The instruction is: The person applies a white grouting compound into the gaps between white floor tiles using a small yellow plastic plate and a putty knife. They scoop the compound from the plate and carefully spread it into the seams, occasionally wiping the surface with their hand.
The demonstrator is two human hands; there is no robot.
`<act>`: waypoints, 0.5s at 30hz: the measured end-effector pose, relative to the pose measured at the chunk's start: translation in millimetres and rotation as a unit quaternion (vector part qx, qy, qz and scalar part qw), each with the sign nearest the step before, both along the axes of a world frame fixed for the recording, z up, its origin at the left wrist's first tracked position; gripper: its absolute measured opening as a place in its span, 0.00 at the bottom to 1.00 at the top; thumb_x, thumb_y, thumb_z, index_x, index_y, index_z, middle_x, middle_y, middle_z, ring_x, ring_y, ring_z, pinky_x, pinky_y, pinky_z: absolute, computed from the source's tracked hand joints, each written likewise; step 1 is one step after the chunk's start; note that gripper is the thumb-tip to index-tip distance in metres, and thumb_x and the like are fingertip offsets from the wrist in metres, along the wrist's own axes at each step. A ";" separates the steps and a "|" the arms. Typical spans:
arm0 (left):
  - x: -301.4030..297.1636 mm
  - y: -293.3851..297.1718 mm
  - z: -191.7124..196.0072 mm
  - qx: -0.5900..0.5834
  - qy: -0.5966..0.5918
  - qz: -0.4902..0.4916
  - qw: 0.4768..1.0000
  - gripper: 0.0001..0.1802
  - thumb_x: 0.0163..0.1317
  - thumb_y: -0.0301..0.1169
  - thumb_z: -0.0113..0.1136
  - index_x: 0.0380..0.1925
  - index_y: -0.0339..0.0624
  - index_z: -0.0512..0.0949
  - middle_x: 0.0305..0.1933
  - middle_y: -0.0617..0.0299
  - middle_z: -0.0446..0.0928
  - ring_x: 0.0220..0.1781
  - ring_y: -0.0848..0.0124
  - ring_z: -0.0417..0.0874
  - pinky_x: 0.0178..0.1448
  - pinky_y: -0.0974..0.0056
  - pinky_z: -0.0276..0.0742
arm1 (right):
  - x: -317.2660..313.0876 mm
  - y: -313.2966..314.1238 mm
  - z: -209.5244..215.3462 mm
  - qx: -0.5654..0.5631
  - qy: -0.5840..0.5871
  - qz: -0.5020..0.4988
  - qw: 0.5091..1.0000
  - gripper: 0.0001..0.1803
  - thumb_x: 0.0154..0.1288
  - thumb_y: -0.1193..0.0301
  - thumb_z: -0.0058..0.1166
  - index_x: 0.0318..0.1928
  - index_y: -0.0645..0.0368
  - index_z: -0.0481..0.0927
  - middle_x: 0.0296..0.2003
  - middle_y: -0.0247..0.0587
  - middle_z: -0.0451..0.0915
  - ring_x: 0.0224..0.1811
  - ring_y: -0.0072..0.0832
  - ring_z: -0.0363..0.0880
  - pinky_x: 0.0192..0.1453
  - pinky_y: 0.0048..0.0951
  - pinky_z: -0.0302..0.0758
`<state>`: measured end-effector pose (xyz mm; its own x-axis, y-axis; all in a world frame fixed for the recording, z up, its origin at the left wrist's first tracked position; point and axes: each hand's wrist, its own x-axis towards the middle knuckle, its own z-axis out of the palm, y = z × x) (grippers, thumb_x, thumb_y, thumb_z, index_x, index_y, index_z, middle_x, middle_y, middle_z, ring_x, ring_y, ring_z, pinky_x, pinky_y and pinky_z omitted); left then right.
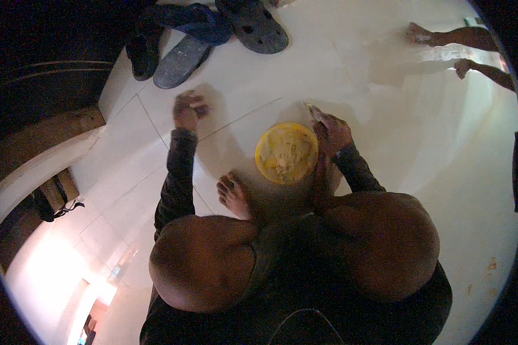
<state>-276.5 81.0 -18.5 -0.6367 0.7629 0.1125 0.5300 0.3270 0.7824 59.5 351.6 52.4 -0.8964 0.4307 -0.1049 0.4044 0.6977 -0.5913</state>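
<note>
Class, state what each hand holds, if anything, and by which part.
The right hand seems to pinch a small pale yellowish piece; its gripped part cannot be told. The left hand is blurred: whether it holds anything cannot be told.

Down on the floor (374, 138), the bowl (258, 160) sits between left hand (189, 110) and right hand (332, 132), nearer the right, with footwear (210, 29) lying beyond the left.

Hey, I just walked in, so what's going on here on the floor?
A person is crouched over the floor, with a yellow bowl of pale stuff in front. The right hand is beside the bowl, perhaps pinching something yellowish. The left hand is off to the left; what it holds, if anything, is unclear. Shoes lie ahead.
</note>
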 end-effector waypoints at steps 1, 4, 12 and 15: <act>8.7 -24.4 -15.4 -0.127 0.103 -0.050 0.985 0.21 0.69 0.47 0.55 0.53 0.46 0.72 0.43 0.51 0.82 0.35 0.56 0.84 0.40 0.56 0.82 | -14.0 -10.1 3.1 -0.001 -0.025 0.027 0.999 0.23 0.71 0.66 0.49 0.64 0.55 0.72 0.38 0.54 0.82 0.40 0.50 0.82 0.48 0.45 0.79; 112.7 -3.4 -15.5 -0.270 -0.028 -0.021 0.962 0.20 0.63 0.43 0.62 0.52 0.49 0.75 0.43 0.52 0.83 0.41 0.50 0.84 0.47 0.49 0.81 | -29.3 -21.9 7.0 0.025 -0.092 0.080 0.992 0.24 0.71 0.66 0.48 0.65 0.55 0.71 0.40 0.54 0.83 0.42 0.50 0.83 0.51 0.45 0.80; 191.5 6.0 27.1 -0.219 -0.095 -0.011 0.971 0.21 0.64 0.44 0.59 0.53 0.47 0.75 0.53 0.49 0.80 0.51 0.48 0.82 0.55 0.48 0.78 | -57.7 -32.5 -45.1 0.148 -0.140 0.132 0.970 0.26 0.63 0.69 0.50 0.62 0.62 0.69 0.44 0.53 0.80 0.43 0.50 0.81 0.47 0.47 0.82; 196.4 1.5 23.3 -0.278 -0.065 -0.036 0.958 0.22 0.66 0.43 0.57 0.59 0.49 0.74 0.59 0.49 0.77 0.57 0.48 0.80 0.60 0.48 0.76 | -53.3 -22.7 -47.0 0.158 -0.071 0.144 0.974 0.22 0.64 0.69 0.49 0.58 0.61 0.73 0.45 0.53 0.80 0.43 0.50 0.81 0.49 0.46 0.81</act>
<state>-80.1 82.5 4.8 -0.5617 0.7236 -0.4012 0.4766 0.6793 0.5580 6.2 328.9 5.4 -0.9708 0.1944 -0.1405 0.2274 0.9323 -0.2814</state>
